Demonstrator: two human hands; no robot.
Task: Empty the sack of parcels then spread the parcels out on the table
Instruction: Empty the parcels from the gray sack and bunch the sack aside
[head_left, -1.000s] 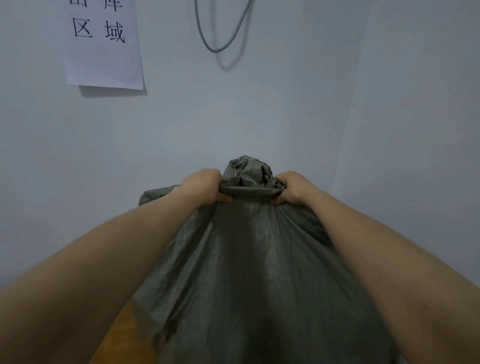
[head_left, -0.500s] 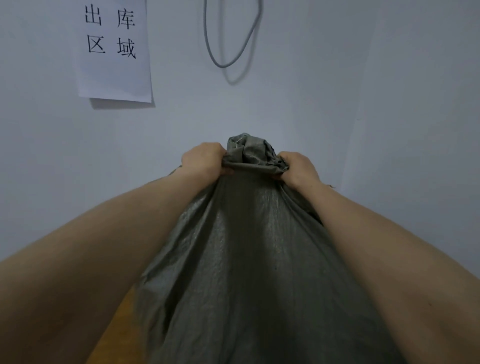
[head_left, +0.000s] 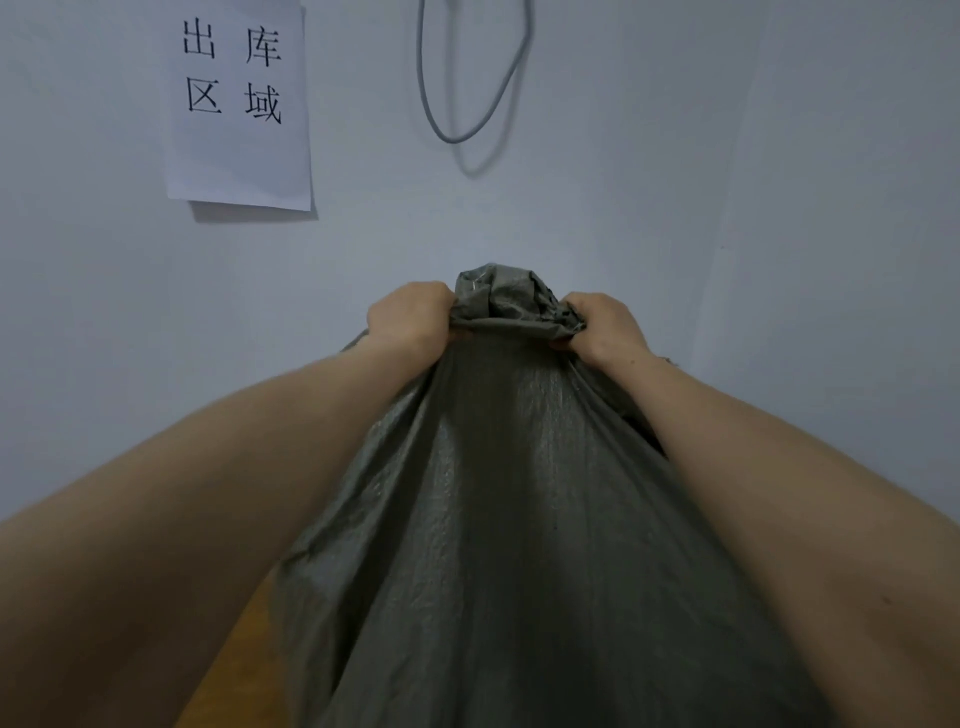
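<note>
A grey-green woven sack hangs in front of me and fills the lower middle of the head view. Its bunched top end sticks up between my fists. My left hand grips the fabric on the left of that bunch, and my right hand grips it on the right. Both arms stretch forward and up. The cloth falls taut and widens downward past the frame's bottom edge. No parcels show; whatever the sack holds is hidden inside or below view.
A pale wall stands close ahead with a corner at the right. A paper sign with black characters hangs at upper left, and a grey cable loop at upper middle. A sliver of orange-brown table shows at lower left.
Both hands have lifted the sack's bunched end higher against the wall. The view has tilted up, so the sign and cable sit lower in frame. The grip is unchanged.
</note>
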